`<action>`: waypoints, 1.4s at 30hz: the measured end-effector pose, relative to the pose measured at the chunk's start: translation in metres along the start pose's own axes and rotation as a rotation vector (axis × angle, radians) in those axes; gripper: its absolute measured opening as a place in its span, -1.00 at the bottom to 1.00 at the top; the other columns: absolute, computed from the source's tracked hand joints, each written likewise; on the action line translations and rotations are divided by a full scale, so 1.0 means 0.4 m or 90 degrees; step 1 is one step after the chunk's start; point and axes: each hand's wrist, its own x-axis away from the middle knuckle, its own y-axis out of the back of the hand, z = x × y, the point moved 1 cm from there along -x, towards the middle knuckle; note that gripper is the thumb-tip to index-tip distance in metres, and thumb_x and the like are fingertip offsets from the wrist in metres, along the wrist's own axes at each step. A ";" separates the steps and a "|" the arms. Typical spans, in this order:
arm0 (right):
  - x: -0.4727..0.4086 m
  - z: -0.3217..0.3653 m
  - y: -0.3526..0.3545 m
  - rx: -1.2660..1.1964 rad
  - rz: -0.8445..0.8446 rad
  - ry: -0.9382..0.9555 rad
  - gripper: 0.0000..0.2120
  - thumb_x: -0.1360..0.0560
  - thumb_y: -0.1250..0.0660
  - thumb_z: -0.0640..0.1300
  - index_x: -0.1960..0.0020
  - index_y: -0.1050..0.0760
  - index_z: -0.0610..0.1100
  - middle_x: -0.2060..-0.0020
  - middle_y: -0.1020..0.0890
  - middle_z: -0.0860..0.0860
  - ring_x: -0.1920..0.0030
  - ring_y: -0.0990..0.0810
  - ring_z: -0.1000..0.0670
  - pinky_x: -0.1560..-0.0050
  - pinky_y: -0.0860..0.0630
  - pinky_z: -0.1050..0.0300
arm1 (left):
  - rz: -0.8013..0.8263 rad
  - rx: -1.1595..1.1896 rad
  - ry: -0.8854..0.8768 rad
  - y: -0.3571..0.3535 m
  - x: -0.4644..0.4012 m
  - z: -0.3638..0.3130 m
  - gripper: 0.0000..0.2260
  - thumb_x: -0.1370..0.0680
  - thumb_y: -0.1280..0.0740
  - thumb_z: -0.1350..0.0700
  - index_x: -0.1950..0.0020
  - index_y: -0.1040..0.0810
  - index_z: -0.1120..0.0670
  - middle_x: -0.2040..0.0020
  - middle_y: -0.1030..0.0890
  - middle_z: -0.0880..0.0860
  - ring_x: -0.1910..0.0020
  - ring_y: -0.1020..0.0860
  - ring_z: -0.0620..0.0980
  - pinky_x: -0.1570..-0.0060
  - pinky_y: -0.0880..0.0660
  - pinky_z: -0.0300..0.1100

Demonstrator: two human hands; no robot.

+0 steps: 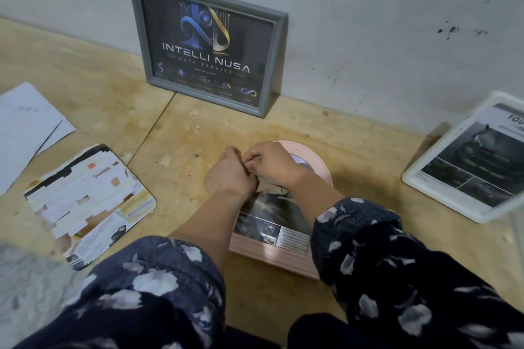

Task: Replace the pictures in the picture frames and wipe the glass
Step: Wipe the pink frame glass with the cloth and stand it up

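Both forearms cross a pink frame (pixel 272 256) lying flat on the wooden table (pixel 354 150), hiding most of it. Above it, the left hand (pixel 229 176) and right hand (pixel 273 164) meet, fingertips pinched on something too small to identify. A torn card (pixel 88 204) and papers (pixel 25 127) lie left, a white frame (pixel 467 161) right, and a grey frame (pixel 208 45) leans on the wall beyond.

A pale grey wall (pixel 368 22), flecked with dark marks at upper right, meets a scuffed, stained plywood tabletop (pixel 198 133) crossed by a thin seam, under dim, even indoor light, with mottled grey floor (pixel 25 292) at lower left.
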 end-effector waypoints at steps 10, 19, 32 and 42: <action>0.116 -0.122 0.192 0.015 -0.272 -0.260 -0.85 -0.51 -0.29 -0.04 0.02 -0.63 0.02 -0.02 -0.66 0.01 0.05 -0.56 -0.04 0.10 -0.38 0.21 | 0.028 0.021 -0.047 -0.004 0.021 0.025 -0.54 -0.52 -0.31 -0.12 -0.35 -0.36 0.05 -0.30 -0.42 0.05 -0.26 -0.44 0.10 -0.11 -0.46 0.00; 0.150 -0.160 0.143 0.389 -0.224 -0.138 -0.74 -0.56 -0.17 -0.11 -0.01 -0.63 0.07 0.03 -0.57 -0.02 0.04 -0.52 -0.09 0.11 -0.36 0.10 | 0.052 0.007 -0.073 0.008 0.004 0.023 -0.69 -0.50 -0.36 0.00 -0.23 -0.53 0.01 -0.15 -0.46 0.04 -0.07 -0.53 0.11 0.07 -0.45 -0.11; 0.086 -0.154 0.134 0.111 -0.281 -0.190 -0.80 -0.51 -0.31 -0.15 -0.04 -0.66 -0.16 0.03 -0.69 -0.10 0.01 -0.61 -0.12 0.03 -0.51 0.12 | 0.025 -0.020 -0.070 0.004 -0.006 0.025 -0.74 -0.48 -0.35 -0.03 -0.16 -0.54 -0.08 -0.12 -0.48 -0.02 -0.02 -0.54 0.08 0.17 -0.37 -0.18; -0.007 -0.014 0.018 0.131 -0.139 -0.015 -0.86 -0.50 -0.37 -0.18 0.01 -0.69 -0.13 0.03 -0.66 -0.05 -0.03 -0.57 -0.07 0.03 -0.43 0.18 | -0.003 -0.011 -0.084 -0.015 -0.015 0.035 -0.71 -0.49 -0.35 -0.07 -0.21 -0.51 -0.12 -0.14 -0.48 -0.03 -0.06 -0.54 0.08 0.17 -0.37 -0.17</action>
